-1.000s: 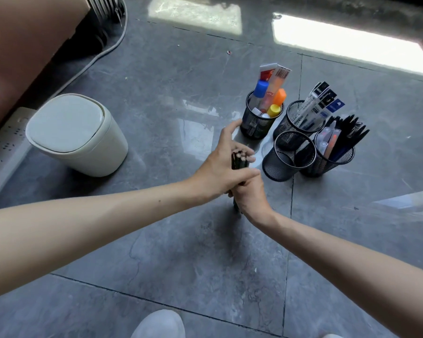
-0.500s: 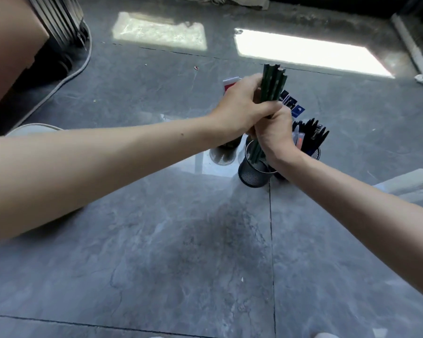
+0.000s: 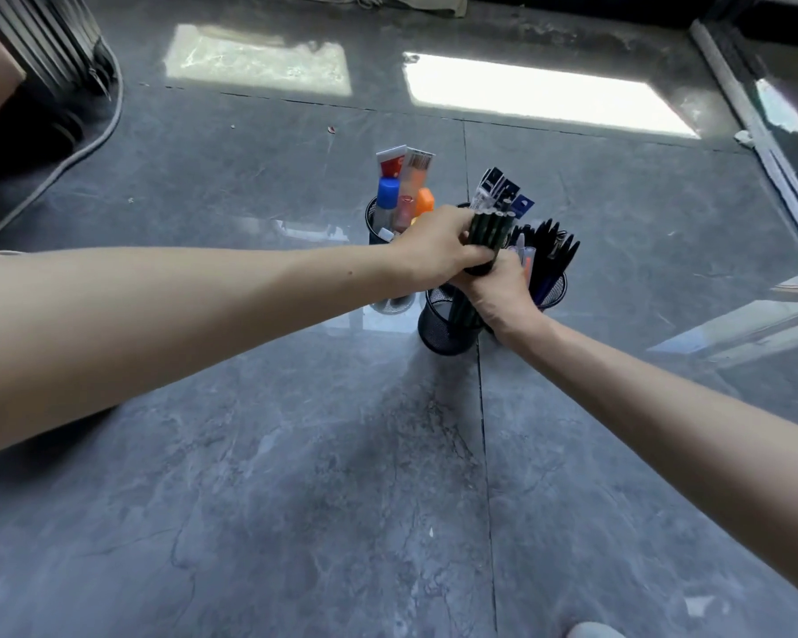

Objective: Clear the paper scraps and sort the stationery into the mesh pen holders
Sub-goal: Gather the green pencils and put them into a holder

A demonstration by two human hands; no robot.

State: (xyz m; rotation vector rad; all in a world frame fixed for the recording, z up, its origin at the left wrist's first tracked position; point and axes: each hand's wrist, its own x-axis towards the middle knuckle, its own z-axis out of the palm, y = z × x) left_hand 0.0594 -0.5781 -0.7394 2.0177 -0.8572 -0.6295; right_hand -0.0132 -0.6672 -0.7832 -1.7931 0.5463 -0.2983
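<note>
Now lower, pencil bundle (image 3: 487, 232) deeper in nearest mesh holder (image 3: 443, 331)

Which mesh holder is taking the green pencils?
The nearest holder: the pencil bundle in the left hand and right hand dips into it. The three behind hold glue, packaged refills, black pens.

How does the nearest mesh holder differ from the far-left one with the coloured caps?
The nearest holder takes only dark green pencils, gripped by the left hand and right hand; the far-left holder carries blue- and orange-capped items, untouched. The nearest holder's wall shows plainly; the far-left holder is largely hidden behind the left forearm. Both are black mesh cylinders, upright on the grey floor.
</note>
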